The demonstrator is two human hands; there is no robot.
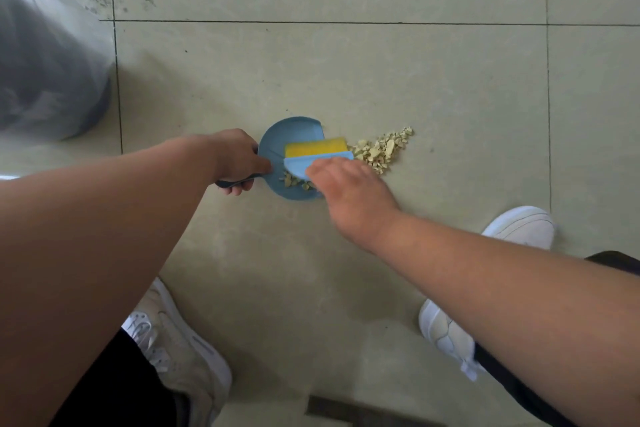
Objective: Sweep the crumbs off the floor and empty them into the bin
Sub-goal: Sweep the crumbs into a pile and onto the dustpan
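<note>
Left hand [239,159] gripped the dark handle of the blue dustpan [277,142], fingers curled under it and thumb along the top; the pan lay flat on the pale tiled floor [415,80] with its open edge facing right; right hand [349,191] held the light blue brush [311,165], its fingers wrapped over the back of the body, though the motion blurred them; the yellow bristles [315,146] stood at the pan's mouth, touching the near end of the crumb pile [382,151]; most of the yellowish crumbs lay on the floor just right of the pan, a few already inside it near the lower rim; the bin [48,62], lined with a clear bag, stood at the left edge, well apart from the pan; two white shoes [519,225] showed below.
</note>
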